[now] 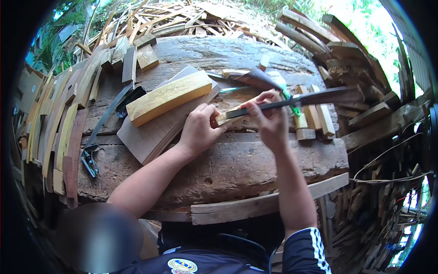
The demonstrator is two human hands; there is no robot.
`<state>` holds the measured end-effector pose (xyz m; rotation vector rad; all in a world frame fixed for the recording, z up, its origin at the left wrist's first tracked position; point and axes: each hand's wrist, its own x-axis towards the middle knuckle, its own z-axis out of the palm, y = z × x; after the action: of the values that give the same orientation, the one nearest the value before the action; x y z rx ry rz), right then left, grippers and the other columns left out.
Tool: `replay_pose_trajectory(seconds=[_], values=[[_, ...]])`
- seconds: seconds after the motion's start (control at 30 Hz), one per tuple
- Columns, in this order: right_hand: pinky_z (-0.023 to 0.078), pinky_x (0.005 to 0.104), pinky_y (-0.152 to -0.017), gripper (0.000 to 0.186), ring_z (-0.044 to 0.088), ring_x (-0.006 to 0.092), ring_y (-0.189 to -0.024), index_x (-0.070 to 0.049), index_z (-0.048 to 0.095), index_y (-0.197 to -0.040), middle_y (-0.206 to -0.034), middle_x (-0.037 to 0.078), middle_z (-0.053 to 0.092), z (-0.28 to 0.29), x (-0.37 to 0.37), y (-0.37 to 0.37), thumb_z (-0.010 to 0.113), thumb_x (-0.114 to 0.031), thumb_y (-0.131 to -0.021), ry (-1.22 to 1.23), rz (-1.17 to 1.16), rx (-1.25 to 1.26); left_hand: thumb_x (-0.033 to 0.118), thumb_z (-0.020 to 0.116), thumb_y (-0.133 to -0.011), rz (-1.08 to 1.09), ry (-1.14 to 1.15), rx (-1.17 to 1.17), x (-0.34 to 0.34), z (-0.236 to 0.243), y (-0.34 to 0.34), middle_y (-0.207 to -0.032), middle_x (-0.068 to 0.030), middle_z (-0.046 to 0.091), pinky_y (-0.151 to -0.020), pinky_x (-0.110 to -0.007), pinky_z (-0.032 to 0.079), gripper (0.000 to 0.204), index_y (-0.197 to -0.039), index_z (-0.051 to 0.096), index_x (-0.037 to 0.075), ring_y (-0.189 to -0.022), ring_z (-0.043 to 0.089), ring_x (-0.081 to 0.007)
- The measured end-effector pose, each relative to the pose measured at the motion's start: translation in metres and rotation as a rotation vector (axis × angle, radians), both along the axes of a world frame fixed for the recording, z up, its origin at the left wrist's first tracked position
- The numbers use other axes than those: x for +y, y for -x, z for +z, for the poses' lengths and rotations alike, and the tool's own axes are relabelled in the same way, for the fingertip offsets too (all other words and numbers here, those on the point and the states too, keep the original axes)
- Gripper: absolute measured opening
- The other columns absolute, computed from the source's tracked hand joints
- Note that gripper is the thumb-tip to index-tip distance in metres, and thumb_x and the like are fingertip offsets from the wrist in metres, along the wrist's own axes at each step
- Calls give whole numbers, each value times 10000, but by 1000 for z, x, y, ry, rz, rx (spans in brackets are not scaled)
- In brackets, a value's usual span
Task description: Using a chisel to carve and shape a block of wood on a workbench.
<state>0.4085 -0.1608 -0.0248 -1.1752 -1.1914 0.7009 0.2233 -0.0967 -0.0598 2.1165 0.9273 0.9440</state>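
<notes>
My left hand (197, 130) presses a small pale wood piece (224, 118) down on top of a big weathered log (237, 160). My right hand (269, 119) grips the handle of a long dark blade (328, 97), a machete-like knife with green tape at the handle. The blade lies across the wood piece and reaches out to the right. Both hands are close together at the log's middle.
A yellow wood block (168, 97) lies on grey boards (150, 132) left of my hands. Short pale blocks (312, 119) sit to the right. A dark metal bar (102, 125) runs down the left. Wood slats and offcuts pile up all around.
</notes>
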Motion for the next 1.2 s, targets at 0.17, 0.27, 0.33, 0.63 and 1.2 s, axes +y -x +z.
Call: replay_pose_trajectory(seconds=[0.17,0.27,0.33,0.63,1.2], values=[[616,331,-772,160,692,176,-887,-20,569,-957,-927,105,691,11,3,-39,695,-105,-908,235,38,172,149,840,-719,-55,-88,-51,2,-6,-3,-760,-86,591,-594,-302,489,289,-819,615,-4,-654,592,-166],[624,345,-770,153,694,186,-875,-24,586,-934,-917,96,683,9,0,-49,697,-126,-911,281,66,272,134,834,-722,-79,-51,-44,3,-9,-5,-768,-76,595,-595,-295,486,273,-827,623,-4,-654,584,-150],[633,355,-756,155,696,191,-867,-20,586,-907,-908,99,680,5,0,-46,696,-129,-912,247,68,308,129,833,-722,-94,-28,-53,4,-12,-6,-762,-69,598,-589,-285,476,266,-821,625,-3,-650,573,-138],[644,317,-731,130,715,229,-831,-10,608,-918,-918,157,689,6,2,-68,692,-106,-896,186,-12,266,135,841,-709,-96,25,-44,3,-9,-6,-722,-63,605,-594,-286,471,265,-803,634,0,-636,568,-133],[641,316,-688,162,713,202,-798,-9,581,-893,-861,132,686,9,2,-12,683,-133,-915,231,131,167,168,863,-703,-89,-2,-26,4,-9,-4,-704,-27,608,-575,-258,451,282,-798,648,12,-634,537,-83]])
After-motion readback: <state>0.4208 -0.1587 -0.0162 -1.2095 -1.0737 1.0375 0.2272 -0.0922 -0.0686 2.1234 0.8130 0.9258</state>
